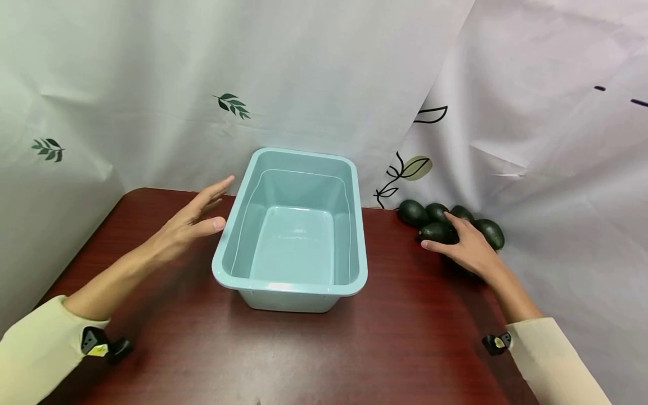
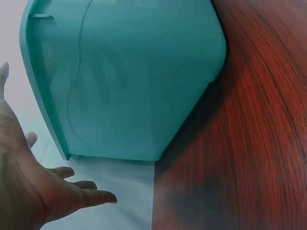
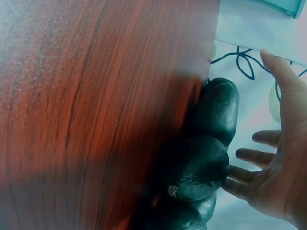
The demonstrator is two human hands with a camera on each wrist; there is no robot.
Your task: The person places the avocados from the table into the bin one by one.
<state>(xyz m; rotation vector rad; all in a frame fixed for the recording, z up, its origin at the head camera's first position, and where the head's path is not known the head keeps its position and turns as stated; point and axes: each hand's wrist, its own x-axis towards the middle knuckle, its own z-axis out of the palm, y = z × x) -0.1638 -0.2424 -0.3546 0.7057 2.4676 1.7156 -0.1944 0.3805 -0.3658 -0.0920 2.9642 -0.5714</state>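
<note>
A pale blue-green plastic basin (image 1: 291, 288) stands on the table with nothing inside it. Just off its left rim, my left hand (image 1: 188, 220) hovers with fingers extended and thumb apart; the left wrist view shows the fingers spread beside the basin's outer wall (image 2: 129, 72). Several dark green avocados (image 1: 433, 232) lie in a cluster at the table's far right. Over that cluster is my right hand (image 1: 472, 246), fingers spread and holding nothing. In the right wrist view its lower fingertips meet the outline of an avocado (image 3: 199, 165); whether they touch I cannot tell.
The dark red wood-grain table (image 1: 304, 360) stretches in front of the basin and between it and the avocados. A white curtain (image 1: 324, 73) with leaf prints hangs right behind the table and along both sides.
</note>
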